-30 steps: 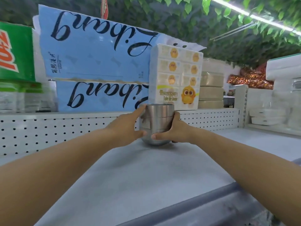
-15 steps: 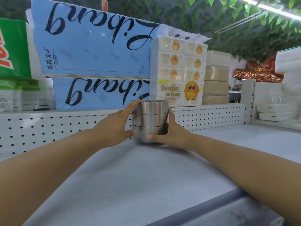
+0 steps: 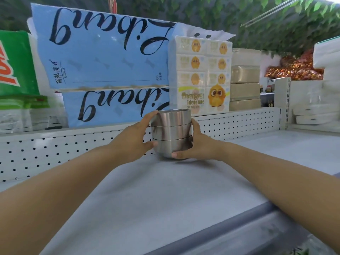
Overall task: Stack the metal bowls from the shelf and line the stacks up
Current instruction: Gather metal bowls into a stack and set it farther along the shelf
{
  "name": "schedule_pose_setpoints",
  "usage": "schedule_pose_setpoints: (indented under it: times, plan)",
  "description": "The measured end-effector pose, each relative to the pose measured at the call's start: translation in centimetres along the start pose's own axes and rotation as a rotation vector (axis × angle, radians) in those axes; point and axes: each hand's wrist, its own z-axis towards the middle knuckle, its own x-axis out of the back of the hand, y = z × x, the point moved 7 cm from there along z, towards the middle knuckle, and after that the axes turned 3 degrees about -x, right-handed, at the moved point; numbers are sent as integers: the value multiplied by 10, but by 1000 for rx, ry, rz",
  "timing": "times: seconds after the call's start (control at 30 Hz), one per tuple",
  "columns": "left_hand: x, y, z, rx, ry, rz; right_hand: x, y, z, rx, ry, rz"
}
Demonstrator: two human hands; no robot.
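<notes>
A stack of three nested metal bowls (image 3: pixel 172 133) stands upright on the grey shelf surface (image 3: pixel 165 196), close to the perforated white back rail (image 3: pixel 239 122). My left hand (image 3: pixel 135 139) grips the stack's left side, fingers reaching behind the top rim and thumb on the lowest bowl. My right hand (image 3: pixel 196 144) grips the right side, thumb under the bottom bowl's front. The far side of the stack is hidden.
Behind the rail stand blue tissue packs (image 3: pixel 103 70), a white pack with yellow chicks (image 3: pixel 200 76), beige boxes (image 3: pixel 245 80) and a green pack (image 3: pixel 14 63). White packages (image 3: pixel 316 115) lie at right. The shelf's grey front lip (image 3: pixel 239 227) runs along the near edge.
The stack with both hands has shifted slightly left along the shelf, staying near the back rail. Both grips are unchanged.
</notes>
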Motion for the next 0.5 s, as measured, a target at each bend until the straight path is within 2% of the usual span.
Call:
schedule_pose_setpoints:
  times: [0.23,0.33,0.5]
  plan:
    - [41,4,-28,34,-111,124,7,-30,-46,-141,-30,-190]
    - [64,1,-52,23,-99,127,6,-53,-74,-117,77,-317]
    - [100,-20,-110,27,-100,127,-20,-104,-109,-15,220,-365]
